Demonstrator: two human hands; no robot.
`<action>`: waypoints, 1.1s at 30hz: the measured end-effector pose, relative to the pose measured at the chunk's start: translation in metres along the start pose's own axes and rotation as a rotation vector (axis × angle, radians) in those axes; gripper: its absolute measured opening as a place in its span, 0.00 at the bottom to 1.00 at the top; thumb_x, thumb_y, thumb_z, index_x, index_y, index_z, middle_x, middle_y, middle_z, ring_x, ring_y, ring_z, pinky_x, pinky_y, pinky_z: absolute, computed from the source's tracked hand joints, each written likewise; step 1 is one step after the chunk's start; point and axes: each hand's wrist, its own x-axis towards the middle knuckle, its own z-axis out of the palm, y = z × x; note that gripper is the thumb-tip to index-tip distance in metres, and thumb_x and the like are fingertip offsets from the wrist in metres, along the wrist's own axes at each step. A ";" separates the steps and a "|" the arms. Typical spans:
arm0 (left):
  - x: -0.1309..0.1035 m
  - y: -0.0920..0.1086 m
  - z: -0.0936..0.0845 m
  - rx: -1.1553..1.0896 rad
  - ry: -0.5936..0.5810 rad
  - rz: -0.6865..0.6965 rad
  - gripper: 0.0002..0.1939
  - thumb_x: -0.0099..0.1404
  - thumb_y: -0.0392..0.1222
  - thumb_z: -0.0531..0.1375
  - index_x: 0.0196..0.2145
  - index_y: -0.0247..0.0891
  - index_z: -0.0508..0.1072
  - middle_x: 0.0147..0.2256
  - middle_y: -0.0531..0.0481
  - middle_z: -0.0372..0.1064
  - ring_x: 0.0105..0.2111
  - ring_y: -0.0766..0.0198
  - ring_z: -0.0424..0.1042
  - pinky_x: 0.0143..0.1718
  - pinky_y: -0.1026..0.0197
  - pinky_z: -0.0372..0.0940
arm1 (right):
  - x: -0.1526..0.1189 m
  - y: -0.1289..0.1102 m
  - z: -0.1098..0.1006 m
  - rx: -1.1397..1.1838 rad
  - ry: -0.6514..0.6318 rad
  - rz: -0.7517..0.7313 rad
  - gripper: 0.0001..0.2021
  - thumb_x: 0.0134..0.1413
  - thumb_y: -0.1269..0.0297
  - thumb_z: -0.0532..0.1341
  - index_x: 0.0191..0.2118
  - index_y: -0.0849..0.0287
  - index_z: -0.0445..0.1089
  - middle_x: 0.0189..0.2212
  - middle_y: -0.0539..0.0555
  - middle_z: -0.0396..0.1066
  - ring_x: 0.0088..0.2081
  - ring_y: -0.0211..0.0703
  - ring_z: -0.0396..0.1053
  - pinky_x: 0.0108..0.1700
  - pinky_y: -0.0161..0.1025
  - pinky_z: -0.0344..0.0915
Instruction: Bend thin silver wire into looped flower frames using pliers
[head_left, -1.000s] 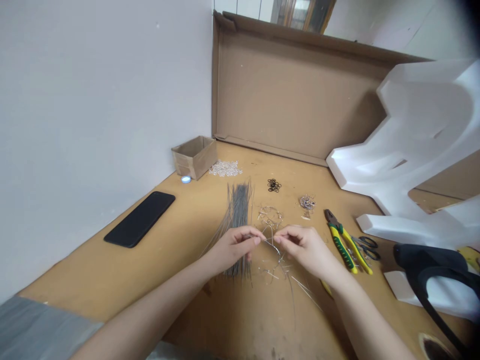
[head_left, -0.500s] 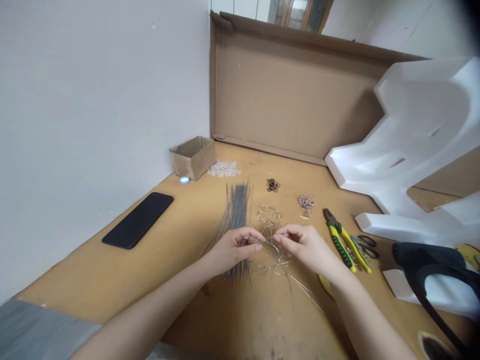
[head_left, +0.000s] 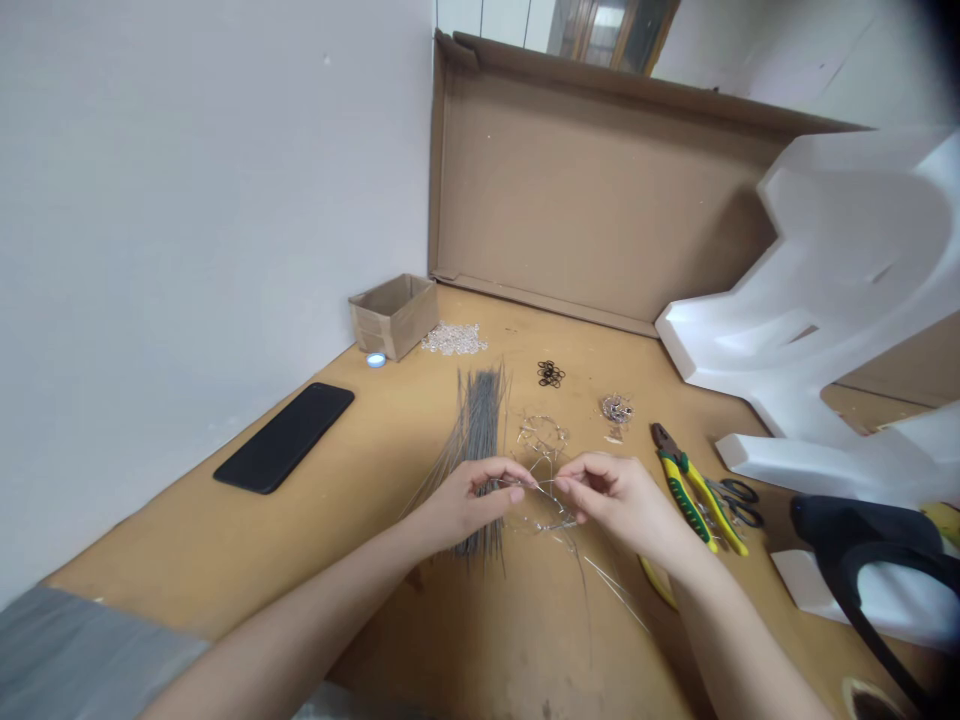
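Thin silvery wire (head_left: 551, 520), bent into a loose looped shape, hangs between my two hands over the table. My left hand (head_left: 487, 500) pinches one part of it between thumb and fingers. Close by on the other side, my right hand (head_left: 604, 490) pinches another stretch of the wire. A bundle of straight grey wires (head_left: 481, 410) lies beneath and behind my left hand. Just beyond the fingers sits a tangle of bent wire pieces (head_left: 544, 432). Several loose straight wires (head_left: 611, 582) lie below my right hand. The exact twist at my fingertips is too fine to make out.
On the right lie pliers with green-yellow handles (head_left: 694, 495) and dark-handled scissors (head_left: 741, 497). Black rings (head_left: 551, 374), a small metal pile (head_left: 616, 407) and clear beads (head_left: 455, 338) sit farther back. A small cardboard box (head_left: 395, 315) and a black phone (head_left: 285, 437) are left.
My hands stay close together, and both still pinch the wire. The wire between them has shifted slightly. The whole view has moved a little, so things appear farther right.
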 end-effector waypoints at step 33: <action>-0.004 -0.005 0.004 -0.209 0.006 0.196 0.07 0.63 0.40 0.54 0.33 0.35 0.70 0.31 0.48 0.70 0.24 0.70 0.68 0.32 0.64 0.64 | 0.002 0.000 -0.008 0.065 -0.319 -0.107 0.15 0.55 0.54 0.54 0.33 0.61 0.71 0.28 0.51 0.69 0.30 0.37 0.64 0.34 0.35 0.60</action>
